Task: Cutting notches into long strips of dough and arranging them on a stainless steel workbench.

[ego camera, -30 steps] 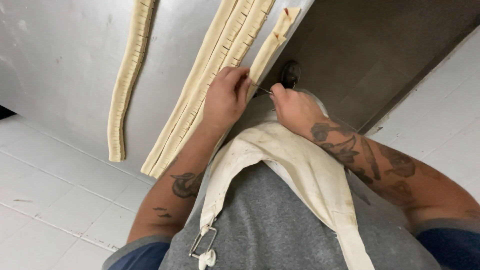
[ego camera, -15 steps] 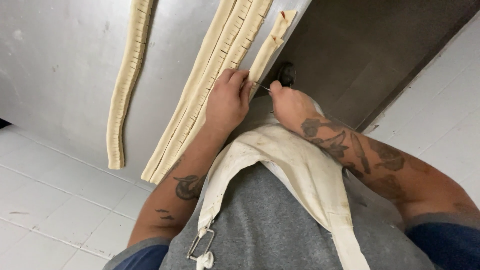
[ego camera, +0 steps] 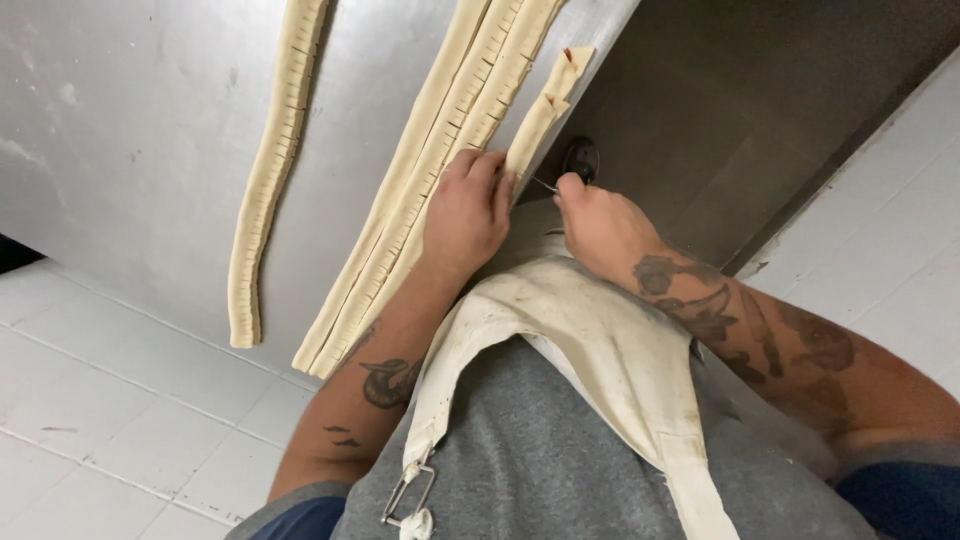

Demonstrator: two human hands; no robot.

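Observation:
My left hand lies palm down on the near end of a short notched dough strip at the edge of the steel table, its fingers together on the dough. My right hand is pinched shut on a thin metal blade whose tip meets the dough just beside my left fingers. A wide band of long notched dough strips runs alongside my left hand. One more long strip lies apart to the left.
A dark round knob sits on the steel cabinet front below the table edge. White floor tiles show on both sides. My cream apron over a grey shirt fills the lower middle.
Both hands stay at the end of the short strip. The view has shifted slightly; my right hand has edged a little closer to my left.

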